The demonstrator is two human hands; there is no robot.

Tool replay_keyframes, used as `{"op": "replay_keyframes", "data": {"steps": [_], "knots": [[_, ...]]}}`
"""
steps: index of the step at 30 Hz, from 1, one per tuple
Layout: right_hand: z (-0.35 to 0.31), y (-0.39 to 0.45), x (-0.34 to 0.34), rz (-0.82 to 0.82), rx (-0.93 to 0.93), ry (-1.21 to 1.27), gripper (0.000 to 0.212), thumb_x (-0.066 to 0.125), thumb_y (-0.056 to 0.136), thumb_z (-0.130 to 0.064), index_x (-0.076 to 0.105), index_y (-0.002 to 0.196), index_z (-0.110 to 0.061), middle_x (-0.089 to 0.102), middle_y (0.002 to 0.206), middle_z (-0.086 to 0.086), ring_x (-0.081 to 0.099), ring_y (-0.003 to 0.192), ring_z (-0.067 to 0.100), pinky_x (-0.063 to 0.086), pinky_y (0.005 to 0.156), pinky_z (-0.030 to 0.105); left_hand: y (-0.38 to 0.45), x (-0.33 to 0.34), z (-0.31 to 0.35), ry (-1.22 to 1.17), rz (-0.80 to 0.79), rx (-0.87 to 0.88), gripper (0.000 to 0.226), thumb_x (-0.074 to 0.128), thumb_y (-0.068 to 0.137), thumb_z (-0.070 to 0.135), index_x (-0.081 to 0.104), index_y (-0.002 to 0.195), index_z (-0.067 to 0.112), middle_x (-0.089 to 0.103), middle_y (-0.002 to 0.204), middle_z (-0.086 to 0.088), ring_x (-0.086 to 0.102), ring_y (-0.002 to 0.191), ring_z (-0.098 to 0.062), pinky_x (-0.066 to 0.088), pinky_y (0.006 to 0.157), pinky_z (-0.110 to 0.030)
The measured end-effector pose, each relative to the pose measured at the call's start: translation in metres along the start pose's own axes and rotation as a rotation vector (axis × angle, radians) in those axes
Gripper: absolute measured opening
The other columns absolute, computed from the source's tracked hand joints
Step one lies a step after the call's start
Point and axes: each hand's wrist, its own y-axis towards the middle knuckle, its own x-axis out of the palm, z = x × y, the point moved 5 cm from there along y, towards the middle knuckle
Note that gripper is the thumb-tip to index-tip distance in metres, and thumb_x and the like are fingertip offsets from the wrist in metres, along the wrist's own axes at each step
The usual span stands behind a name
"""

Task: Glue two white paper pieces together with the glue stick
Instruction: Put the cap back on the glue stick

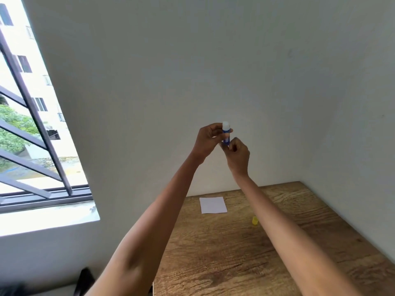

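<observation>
A blue glue stick [226,133] with its white glue tip exposed is held upright in the air, well above the table, in front of the wall. My left hand [208,139] grips its body from the left. My right hand [237,154] pinches its lower end from below right. A white paper piece [213,205] lies flat on the wooden table [235,253] near the back edge. The yellow cap [254,221] stands on the table to the right of the paper, beside my right forearm. I see only one paper piece.
A white wall rises behind the table and another closes its right side. A barred window [32,124] is at the left with a sill below it. Something dark [84,280] sits low at the table's left.
</observation>
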Motion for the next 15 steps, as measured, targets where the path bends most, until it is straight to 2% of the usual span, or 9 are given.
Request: {"op": "replay_keyframes", "data": {"steps": [3,5,6,8,9,12,15], "knots": [[0.003,-0.003,0.009,-0.035,0.040,0.071,0.042,0.070,0.082,-0.018,0.033,0.062,-0.023,0.037,0.057,-0.004,0.037,0.052,0.007,0.033,0.054,0.014,0.006,0.000,0.002,-0.005,-0.046,-0.012,0.029,0.060,0.084,-0.005,0.061,0.113,0.000,0.067,0.105,-0.016,0.068,0.087,-0.004,0.054,0.085,-0.021],[0.009,0.000,0.006,-0.093,0.091,0.135,0.032,0.069,0.083,-0.020,0.038,0.074,-0.022,0.040,0.066,-0.002,0.044,0.059,0.016,0.042,0.060,0.027,0.007,-0.004,0.002,0.003,-0.073,-0.012,0.030,0.059,0.085,-0.004,0.059,0.115,-0.002,0.066,0.106,-0.015,0.068,0.085,0.001,0.054,0.080,-0.016],[0.011,0.002,0.005,-0.144,0.110,0.180,0.026,0.068,0.084,-0.021,0.043,0.085,-0.021,0.043,0.071,-0.001,0.049,0.062,0.014,0.047,0.061,0.031,0.008,-0.005,0.001,0.008,-0.077,-0.014,0.031,0.059,0.085,-0.004,0.059,0.116,-0.002,0.066,0.108,-0.016,0.067,0.084,0.002,0.052,0.078,-0.013],[0.013,0.006,0.006,-0.273,0.116,0.181,0.030,0.062,0.088,-0.022,0.046,0.113,-0.018,0.052,0.086,0.000,0.056,0.076,0.010,0.055,0.062,0.026,0.008,-0.007,-0.004,0.008,-0.073,-0.030,0.031,0.059,0.085,-0.004,0.059,0.116,-0.003,0.065,0.111,-0.020,0.067,0.082,0.004,0.051,0.076,-0.010],[0.014,0.006,0.009,-0.342,0.113,0.156,0.029,0.058,0.091,-0.022,0.047,0.117,-0.016,0.054,0.093,0.002,0.058,0.083,0.012,0.056,0.062,0.021,0.007,-0.008,-0.006,0.005,-0.078,-0.035,0.031,0.059,0.085,-0.004,0.059,0.116,-0.003,0.065,0.111,-0.019,0.067,0.082,0.004,0.051,0.075,-0.010],[0.018,0.008,0.013,-0.492,0.123,0.128,0.018,0.052,0.095,-0.020,0.053,0.109,-0.010,0.057,0.097,0.007,0.060,0.091,0.020,0.056,0.064,0.017,0.005,-0.008,-0.011,0.004,-0.122,-0.042,0.028,0.059,0.086,-0.002,0.060,0.114,-0.001,0.066,0.107,-0.013,0.068,0.084,0.000,0.052,0.078,-0.013],[0.021,0.012,0.010,-0.569,0.103,0.078,0.019,0.056,0.092,-0.019,0.059,0.108,-0.009,0.063,0.095,0.005,0.064,0.085,0.016,0.055,0.067,0.017,0.005,-0.009,-0.013,-0.006,-0.147,-0.048,0.026,0.060,0.086,-0.001,0.062,0.111,0.004,0.067,0.106,-0.012,0.068,0.086,-0.002,0.053,0.080,-0.015]]}}
